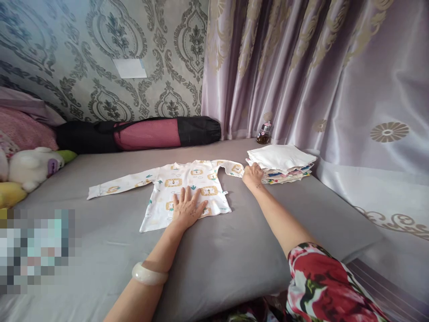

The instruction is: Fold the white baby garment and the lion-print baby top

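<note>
A small white long-sleeved shirt (177, 179) with a yellow and green print lies spread out on the grey bed sheet (214, 250). My left hand (188, 208) rests flat on the lower front of the shirt, fingers spread. The cuff end of the shirt's right-hand sleeve is in the closed fingers of my right hand (253, 174). That sleeve is stretched out sideways, and the other one reaches toward the left. Just beyond my right hand sits a stack of folded clothes (281, 158), white on top.
A long black and pink bag (144, 134) lies along the patterned wall. A small dark bottle (264, 133) stands behind the stack, by the curtain (284, 67). Plush toys (33, 167) are at the left, above a blurred-out patch. The bed's edge runs along the right.
</note>
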A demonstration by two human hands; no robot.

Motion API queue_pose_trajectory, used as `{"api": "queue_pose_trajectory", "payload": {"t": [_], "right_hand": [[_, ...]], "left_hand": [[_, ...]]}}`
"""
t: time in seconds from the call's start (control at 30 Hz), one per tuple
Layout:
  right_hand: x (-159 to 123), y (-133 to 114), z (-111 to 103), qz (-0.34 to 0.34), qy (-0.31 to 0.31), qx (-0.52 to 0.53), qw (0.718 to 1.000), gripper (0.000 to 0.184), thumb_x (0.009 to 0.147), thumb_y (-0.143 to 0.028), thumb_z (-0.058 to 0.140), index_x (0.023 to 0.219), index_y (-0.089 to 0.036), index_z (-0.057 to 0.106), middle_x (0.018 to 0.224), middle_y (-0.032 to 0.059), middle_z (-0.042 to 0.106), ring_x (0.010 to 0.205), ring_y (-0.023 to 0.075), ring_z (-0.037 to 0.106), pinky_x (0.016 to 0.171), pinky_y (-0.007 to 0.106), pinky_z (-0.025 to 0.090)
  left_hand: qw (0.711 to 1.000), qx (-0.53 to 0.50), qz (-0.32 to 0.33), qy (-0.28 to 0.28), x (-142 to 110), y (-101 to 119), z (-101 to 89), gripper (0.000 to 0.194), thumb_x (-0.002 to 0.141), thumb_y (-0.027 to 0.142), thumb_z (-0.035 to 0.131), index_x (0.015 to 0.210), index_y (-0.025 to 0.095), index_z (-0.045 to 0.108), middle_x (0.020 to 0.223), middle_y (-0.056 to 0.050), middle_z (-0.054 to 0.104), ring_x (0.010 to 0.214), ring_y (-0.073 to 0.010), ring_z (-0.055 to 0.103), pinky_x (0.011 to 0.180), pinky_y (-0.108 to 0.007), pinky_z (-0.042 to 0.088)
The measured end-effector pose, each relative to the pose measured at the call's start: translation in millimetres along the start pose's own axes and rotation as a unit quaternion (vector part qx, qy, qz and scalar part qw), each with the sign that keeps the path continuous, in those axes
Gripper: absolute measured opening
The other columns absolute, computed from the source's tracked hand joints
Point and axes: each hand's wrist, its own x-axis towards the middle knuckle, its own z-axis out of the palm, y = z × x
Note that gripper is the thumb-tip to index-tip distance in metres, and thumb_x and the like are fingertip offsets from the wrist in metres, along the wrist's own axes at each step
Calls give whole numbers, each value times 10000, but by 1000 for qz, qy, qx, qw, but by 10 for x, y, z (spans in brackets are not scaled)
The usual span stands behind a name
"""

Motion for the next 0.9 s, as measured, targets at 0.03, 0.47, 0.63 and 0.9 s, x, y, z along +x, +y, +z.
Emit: {"api": "queue_pose_trajectory", "payload": {"t": [0.03,0.47,0.63,0.9], "right_hand": [[-13,0,-1,-10,23,0,1000,352,865,-121,513,1157,-108,709,1354,230,545,1266,334,506,1020,433,416],[456,-547,-33,157,54,704,690,436,855,-175,500,1288,-143,532,1165,127,689,985,189,696,723,281,581],[642,-707,-67,133,76,752,641,356,903,-224,502,1243,-142,568,1026,98,718,990,193,704,791,316,596],[674,-624,-229,117,138,883,433,64,866,-181,620,926,-200,630,813,-2,723,847,147,710,822,314,595]], "left_hand": [[1000,-1,0,2,3,-2,10,655,958,613,347,1511,266,391,1598,-173,313,1487,-393,219,1156,-631,183],[1000,-20,-1,-6,22,12,-52,619,952,599,378,1480,280,424,1571,-164,351,1467,-386,262,1144,-622,209],[994,-95,-12,43,272,14,-122,399,968,512,410,1151,270,669,1295,-108,599,1273,-308,507,1079,-522,369],[956,-268,62,104,1310,109,29,290,924,174,440,1105,184,667,1127,-97,706,1078,-227,646,956,-362,504]]}}
